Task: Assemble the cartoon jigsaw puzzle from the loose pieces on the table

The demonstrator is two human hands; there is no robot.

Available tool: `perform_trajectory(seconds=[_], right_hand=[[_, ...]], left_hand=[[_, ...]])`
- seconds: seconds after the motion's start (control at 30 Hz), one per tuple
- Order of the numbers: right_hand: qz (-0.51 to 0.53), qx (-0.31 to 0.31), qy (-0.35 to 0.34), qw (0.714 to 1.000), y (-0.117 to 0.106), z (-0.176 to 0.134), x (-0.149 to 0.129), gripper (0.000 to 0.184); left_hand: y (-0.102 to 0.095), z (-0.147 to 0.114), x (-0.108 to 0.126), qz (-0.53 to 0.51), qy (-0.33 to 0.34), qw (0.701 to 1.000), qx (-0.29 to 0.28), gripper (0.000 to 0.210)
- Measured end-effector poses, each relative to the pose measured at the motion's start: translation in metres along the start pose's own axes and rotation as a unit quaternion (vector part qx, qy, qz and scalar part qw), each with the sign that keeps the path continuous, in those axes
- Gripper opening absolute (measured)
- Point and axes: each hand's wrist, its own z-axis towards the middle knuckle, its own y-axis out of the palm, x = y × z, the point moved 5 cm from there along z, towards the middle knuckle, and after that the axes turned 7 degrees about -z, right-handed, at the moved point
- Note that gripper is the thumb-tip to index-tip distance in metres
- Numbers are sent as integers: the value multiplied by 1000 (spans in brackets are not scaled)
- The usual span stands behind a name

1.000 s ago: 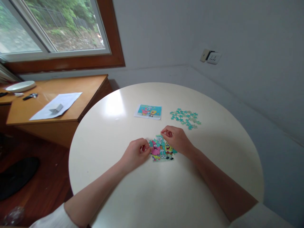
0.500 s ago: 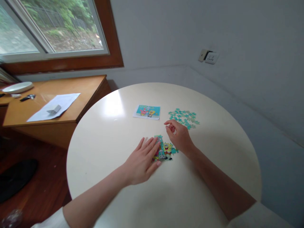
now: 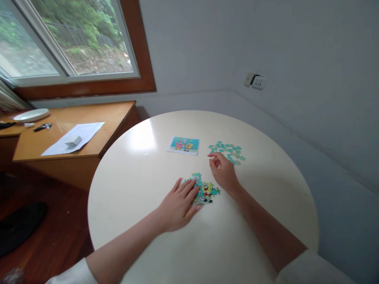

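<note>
My left hand [image 3: 179, 205] lies flat with fingers stretched out over the left part of a partly joined jigsaw puzzle [image 3: 200, 190]. The puzzle shows a yellow square cartoon figure and a pale teal one on a teal ground; some of it is hidden under my fingers. My right hand [image 3: 224, 172] hovers up and to the right of the puzzle, beside the loose puzzle pieces [image 3: 229, 149]. Its fingers are curled in, and whatever they may hold cannot be made out. A small picture sheet [image 3: 185, 145] with the same cartoon figures lies behind both hands.
Everything lies on a round white table [image 3: 133, 189]. To the left stands a wooden desk [image 3: 79, 114] with a white paper [image 3: 89, 132], a small white block [image 3: 73, 141] and a white plate [image 3: 32, 115]. A wall socket [image 3: 259, 82] is at the right.
The view has shifted slightly, so the scene sits lower. A bit more of the puzzle's upper left shows around my left fingers. My right hand stays curled near the loose pieces.
</note>
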Motion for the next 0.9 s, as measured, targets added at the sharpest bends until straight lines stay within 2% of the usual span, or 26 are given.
perform_trajectory(seconds=[0.13, 0.3, 0.47, 0.6, 0.7, 0.9], right_hand=[[32, 26, 49, 998, 1, 3, 16, 20], [63, 57, 87, 993, 3, 4, 34, 22], [97, 71, 94, 988, 3, 4, 38, 24], [110, 79, 110, 985, 1, 4, 40, 24], [112, 79, 115, 984, 1, 4, 42, 23], [118, 71, 108, 985, 6, 4, 46, 24]], left_hand=[[0, 2, -3, -13, -9, 1000, 18, 50], [2, 6, -1, -5, -26, 999, 44, 57], [5, 32, 11, 38, -88, 993, 74, 63], [12, 53, 11, 76, -152, 980, 101, 68], [21, 58, 8, 89, -176, 975, 101, 67], [27, 55, 7, 88, -181, 974, 100, 67]])
